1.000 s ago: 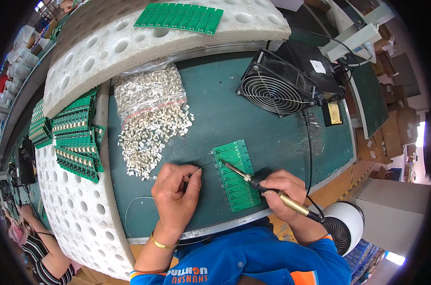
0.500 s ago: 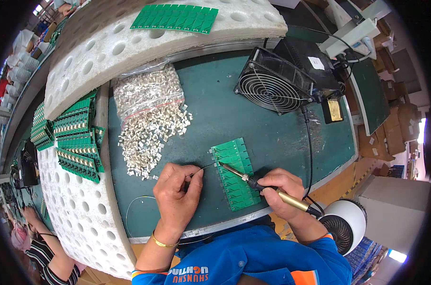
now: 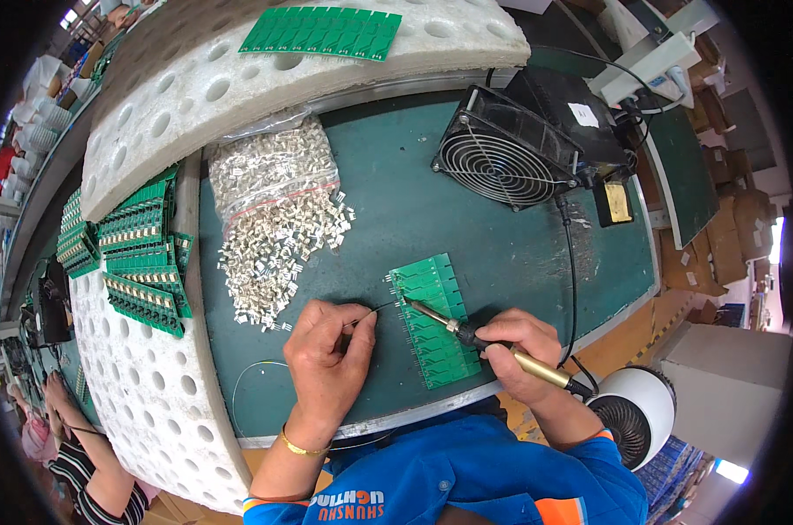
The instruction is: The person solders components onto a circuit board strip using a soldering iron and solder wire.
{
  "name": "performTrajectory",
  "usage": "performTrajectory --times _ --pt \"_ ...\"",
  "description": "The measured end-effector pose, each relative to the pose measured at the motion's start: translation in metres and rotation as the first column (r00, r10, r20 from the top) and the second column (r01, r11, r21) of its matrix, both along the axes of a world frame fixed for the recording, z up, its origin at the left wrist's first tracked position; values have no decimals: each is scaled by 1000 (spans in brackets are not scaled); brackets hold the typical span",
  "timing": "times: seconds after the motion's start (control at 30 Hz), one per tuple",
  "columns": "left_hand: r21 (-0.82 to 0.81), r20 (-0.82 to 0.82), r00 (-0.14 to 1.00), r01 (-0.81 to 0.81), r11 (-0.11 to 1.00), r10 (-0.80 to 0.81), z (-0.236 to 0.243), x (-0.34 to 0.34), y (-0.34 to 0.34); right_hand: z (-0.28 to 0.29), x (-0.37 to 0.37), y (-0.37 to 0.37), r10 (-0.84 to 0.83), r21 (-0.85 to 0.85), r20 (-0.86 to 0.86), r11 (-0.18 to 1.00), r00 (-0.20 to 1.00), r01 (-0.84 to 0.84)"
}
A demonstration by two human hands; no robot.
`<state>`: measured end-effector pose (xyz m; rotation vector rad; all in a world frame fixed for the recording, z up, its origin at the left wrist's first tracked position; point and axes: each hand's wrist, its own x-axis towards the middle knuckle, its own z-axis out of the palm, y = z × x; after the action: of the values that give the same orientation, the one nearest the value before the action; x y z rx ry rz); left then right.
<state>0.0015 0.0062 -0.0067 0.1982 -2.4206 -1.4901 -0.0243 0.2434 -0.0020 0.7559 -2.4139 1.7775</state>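
At nine o'clock we see stacked green circuit boards (image 3: 138,254) lying on a white perforated foam tray (image 3: 143,394). Just right of them, towards ten o'clock, a clear bag of small metal parts (image 3: 269,171) has spilled a loose heap of the same parts (image 3: 269,262) onto the green counter (image 3: 396,184). At six o'clock our left hand (image 3: 326,354) has its grip closed, pinching a thin solder wire (image 3: 377,309) whose tip reaches the near left corner of the green board panel (image 3: 436,319), which lies flat at the middle of the counter. Our right hand (image 3: 523,346), at five o'clock, has its grip wrapped around the soldering iron (image 3: 466,332), its tip touching that same corner beside the wire. At one o'clock stands a black fan (image 3: 501,157), and at four o'clock a small white fan (image 3: 637,416) sits off the counter edge.
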Motion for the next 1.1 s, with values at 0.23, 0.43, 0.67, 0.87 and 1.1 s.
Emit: performTrajectory --times 0.23,0.43,0.67,0.87,1.1 --pt "-32 -7 1000 -12 999 12 3 1 -2 1 5 4 -42 -34 27 999 999 43" --pt "-40 -25 999 -44 998 43 1 0 -1 1 9 7 -74 -82 18 994 997 75" --pt "17 8 1000 -20 1000 20 1 8 5 2 19 8 -50 -99 28 994 998 53" --pt "21 22 1000 0 1000 -1 -4 10 2 -4 21 5 -78 -116 101 989 992 90" --pt "47 52 999 11 999 -13 -3 9 1 -5 17 3 -80 -116 128 989 989 95"
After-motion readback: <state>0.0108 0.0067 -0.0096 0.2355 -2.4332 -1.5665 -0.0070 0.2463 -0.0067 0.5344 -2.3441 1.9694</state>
